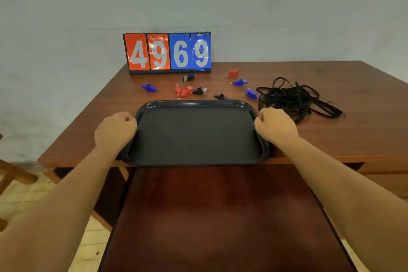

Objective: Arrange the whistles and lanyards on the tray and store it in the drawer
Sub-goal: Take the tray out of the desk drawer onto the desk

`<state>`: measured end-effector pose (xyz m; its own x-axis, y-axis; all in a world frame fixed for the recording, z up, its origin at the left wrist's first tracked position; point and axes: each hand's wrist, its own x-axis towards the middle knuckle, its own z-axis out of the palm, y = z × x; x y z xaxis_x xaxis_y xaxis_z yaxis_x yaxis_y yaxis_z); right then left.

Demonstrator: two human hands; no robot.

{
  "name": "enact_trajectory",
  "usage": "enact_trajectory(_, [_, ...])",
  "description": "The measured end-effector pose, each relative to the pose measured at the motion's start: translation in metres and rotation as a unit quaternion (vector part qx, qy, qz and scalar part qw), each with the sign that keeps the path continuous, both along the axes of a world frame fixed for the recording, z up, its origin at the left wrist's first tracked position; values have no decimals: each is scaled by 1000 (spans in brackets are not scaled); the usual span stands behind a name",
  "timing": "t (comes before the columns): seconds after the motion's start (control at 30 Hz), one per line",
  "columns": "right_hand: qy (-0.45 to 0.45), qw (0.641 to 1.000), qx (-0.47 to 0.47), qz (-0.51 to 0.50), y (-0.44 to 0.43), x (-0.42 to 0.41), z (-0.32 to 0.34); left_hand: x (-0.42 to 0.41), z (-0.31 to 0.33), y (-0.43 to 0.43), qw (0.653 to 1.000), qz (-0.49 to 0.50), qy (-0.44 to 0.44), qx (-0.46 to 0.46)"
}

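A dark, bare tray (196, 134) lies at the table's front edge, its near rim jutting slightly over the open drawer (220, 216). My left hand (116, 131) grips the tray's left rim and my right hand (276, 127) grips its right rim, fingers curled. Beyond the tray several whistles lie scattered: a blue whistle (149, 87) at the left, two red whistles (182, 91) together, a black whistle (199, 91), another black whistle (189, 77), a black one (220, 96) by the tray's far rim, a red whistle (233, 73), and two blue ones (240, 82) (251, 93). A tangle of black lanyards (293, 98) lies to the right.
A flip scoreboard (167, 53) reading 4969 stands at the back of the wooden table (353, 130) against the grey wall. A wooden chair part (13, 174) shows at the far left, over a tiled floor.
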<state>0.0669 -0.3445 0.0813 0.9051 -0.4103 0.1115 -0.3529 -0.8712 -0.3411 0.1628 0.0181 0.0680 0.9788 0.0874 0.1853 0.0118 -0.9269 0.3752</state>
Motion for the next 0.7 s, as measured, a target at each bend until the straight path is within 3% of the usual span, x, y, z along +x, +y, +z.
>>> enact_trajectory(0.17, [-8, 1000, 27, 2, -3, 7, -4, 14, -2, 8, 1000, -18, 20, -4])
enact_trajectory(0.27, [22, 999, -38, -21, -4, 23, 4, 17, -4, 6, 1000, -11, 6, 3])
enact_trajectory(0.33, [-14, 995, -88, -41, 2, 40, 8, 19, -6, 4, 1000, -12, 3, 12])
enact_trajectory(0.47, [-70, 997, 16, 25, 31, 93, 14, 20, -9, 3, 1000, -12, 0, 25])
enact_trajectory(0.53, [-45, 997, 51, 34, 45, 119, 17, 20, -9, 0, 1000, -8, 1, 26])
enact_trajectory(0.63, [14, 1000, 6, 20, 54, 147, 16, 19, -9, -4, 1000, -8, 1, 25])
enact_trajectory(0.7, [43, 999, 24, 14, 52, 160, 13, 19, -10, -4, 1000, -10, -5, 24])
